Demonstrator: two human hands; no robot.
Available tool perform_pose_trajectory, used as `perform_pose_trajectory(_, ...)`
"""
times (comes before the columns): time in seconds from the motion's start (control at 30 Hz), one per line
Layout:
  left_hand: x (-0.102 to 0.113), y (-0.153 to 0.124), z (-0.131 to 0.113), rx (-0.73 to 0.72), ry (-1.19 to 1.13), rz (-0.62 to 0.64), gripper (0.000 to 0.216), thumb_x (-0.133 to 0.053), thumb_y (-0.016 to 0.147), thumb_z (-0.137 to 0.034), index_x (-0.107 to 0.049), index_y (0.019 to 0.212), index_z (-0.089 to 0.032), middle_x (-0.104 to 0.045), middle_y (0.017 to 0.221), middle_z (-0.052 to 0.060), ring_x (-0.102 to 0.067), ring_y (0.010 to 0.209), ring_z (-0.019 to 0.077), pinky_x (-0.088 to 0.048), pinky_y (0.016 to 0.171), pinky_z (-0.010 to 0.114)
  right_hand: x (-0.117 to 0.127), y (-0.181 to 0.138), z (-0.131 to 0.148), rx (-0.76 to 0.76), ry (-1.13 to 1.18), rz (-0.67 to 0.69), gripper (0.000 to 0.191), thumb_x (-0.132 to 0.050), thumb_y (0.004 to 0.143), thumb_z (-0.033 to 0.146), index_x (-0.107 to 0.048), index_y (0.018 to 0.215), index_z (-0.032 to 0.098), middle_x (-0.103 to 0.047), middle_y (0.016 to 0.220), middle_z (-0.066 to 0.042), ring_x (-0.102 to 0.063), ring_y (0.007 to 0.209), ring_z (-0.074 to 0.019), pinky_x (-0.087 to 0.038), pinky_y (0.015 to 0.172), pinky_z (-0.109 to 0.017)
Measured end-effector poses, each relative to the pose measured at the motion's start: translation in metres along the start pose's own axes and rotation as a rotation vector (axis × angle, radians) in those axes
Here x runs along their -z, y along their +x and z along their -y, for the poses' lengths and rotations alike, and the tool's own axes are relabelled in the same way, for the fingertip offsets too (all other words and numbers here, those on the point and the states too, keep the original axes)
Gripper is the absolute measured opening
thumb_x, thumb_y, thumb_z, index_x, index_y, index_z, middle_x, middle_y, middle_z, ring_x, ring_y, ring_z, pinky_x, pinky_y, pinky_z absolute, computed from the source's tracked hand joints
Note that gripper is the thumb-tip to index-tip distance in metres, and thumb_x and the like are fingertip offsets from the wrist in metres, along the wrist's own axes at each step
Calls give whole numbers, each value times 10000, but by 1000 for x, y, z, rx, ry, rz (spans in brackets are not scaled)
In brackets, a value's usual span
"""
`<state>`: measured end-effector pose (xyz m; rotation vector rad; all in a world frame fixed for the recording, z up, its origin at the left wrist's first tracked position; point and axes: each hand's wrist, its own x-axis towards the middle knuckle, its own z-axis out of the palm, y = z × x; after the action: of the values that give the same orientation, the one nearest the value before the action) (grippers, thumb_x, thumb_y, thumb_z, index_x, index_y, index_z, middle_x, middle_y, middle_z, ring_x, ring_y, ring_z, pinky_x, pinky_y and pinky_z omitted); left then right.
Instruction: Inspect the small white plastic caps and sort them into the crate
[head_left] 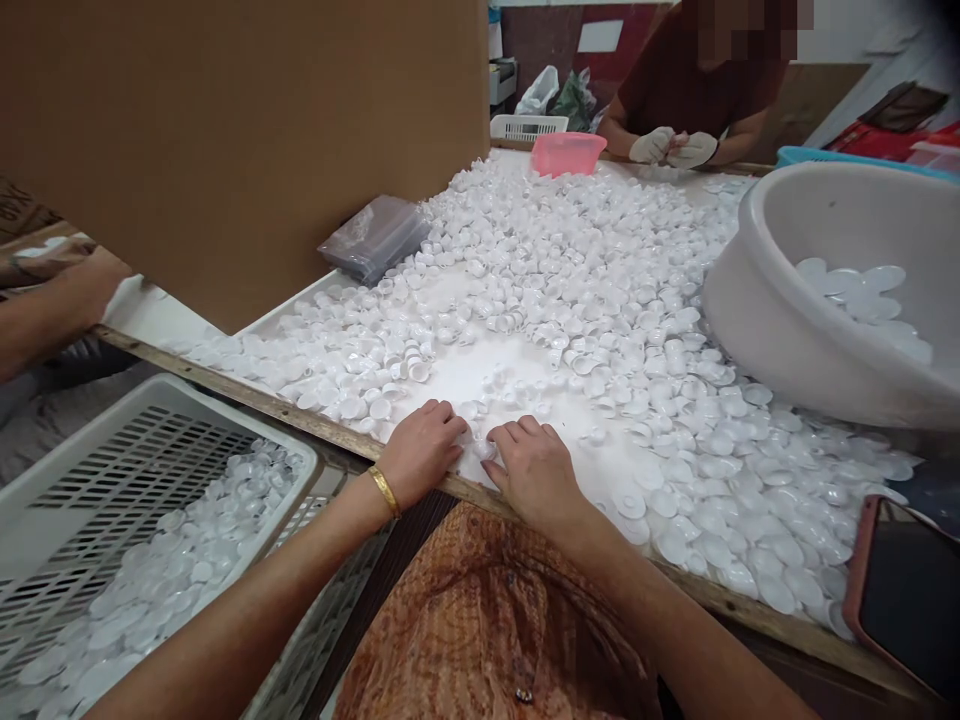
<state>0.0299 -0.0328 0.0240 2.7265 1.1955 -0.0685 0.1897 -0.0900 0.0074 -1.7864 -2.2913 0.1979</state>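
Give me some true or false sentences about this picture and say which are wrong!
Small white plastic pieces cover much of the white tabletop. True.
The shiny gold-coloured bangle is on the right arm. False: it's on the left arm.
The large pale plastic basin holds flat white pieces. True.
The dark-screened phone in a reddish case is inside the basin. False: it's outside.
The bare left hand is near the bare right hand. True.

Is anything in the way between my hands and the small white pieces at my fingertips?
Nothing visible; your left hand and right hand are right at the small white pieces, with no object between.
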Motion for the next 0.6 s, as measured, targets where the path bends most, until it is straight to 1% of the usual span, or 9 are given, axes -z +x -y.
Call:
perform_pose_trajectory(0.07,4,-1,3,61,-92,5,199,-509,813,-231,-603,975,-165,-599,879,71,-526,878,213,-413,762,317,3,-3,-3,6,4,25,141,-576,815,261,-585,927,174,-620,873,-54,-493,889,-215,-327,738,-327)
perform_pose_trajectory(0.13,7,-2,4,143,-222,36,235,-500,822,-275,-588,1015,-172,-628,814,40,-557,790,186,-418,704,289,7,-5,-7,10,-23,47,138,-553,827,254,-590,931,172,-625,858,-56,-500,870,-218,-319,733,-334)
perform_pose_trajectory(0.2,8,-3,2,177,-315,94,202,-499,818,-275,-605,957,-173,-643,771,22,-567,713,165,-411,647,266,13,-4,-10,16,-75,63,125,-540,828,237,-597,909,161,-630,837,-66,-505,846,-225,-313,728,-343)
perform_pose_trajectory(0.27,5,-3,-2,136,-372,132,170,-490,821,-252,-633,871,-175,-654,781,22,-575,716,156,-409,648,253,17,-1,-13,24,-135,76,97,-531,824,204,-601,867,151,-632,819,-83,-507,830,-231,-310,723,-352)
perform_pose_trajectory(0.33,1,-3,-7,84,-412,117,195,-465,832,-215,-657,837,-181,-657,814,28,-580,768,151,-414,699,245,21,3,-17,33,-183,99,72,-535,808,165,-602,829,148,-632,805,-100,-509,818,-236,-308,712,-355)
perform_pose_trajectory(0.4,-4,-2,-10,64,-438,84,223,-450,835,-186,-673,838,-186,-646,830,37,-577,808,149,-415,744,242,24,8,-20,46,-223,127,73,-547,782,127,-607,822,143,-632,805,-114,-515,815,-243,-308,699,-353)
perform_pose_trajectory(0.5,-8,1,-10,105,-421,48,207,-468,822,-190,-675,813,-185,-620,823,42,-570,805,156,-417,741,251,28,16,-22,87,-266,165,113,-572,721,65,-617,793,140,-630,781,-119,-528,803,-249,-308,688,-346)
perform_pose_trajectory(0.6,-9,2,-9,171,-338,22,190,-464,813,-175,-652,838,-184,-607,820,38,-565,790,165,-412,716,267,33,25,-22,110,-293,217,144,-583,679,27,-618,739,153,-627,737,-108,-539,777,-241,-314,679,-337)
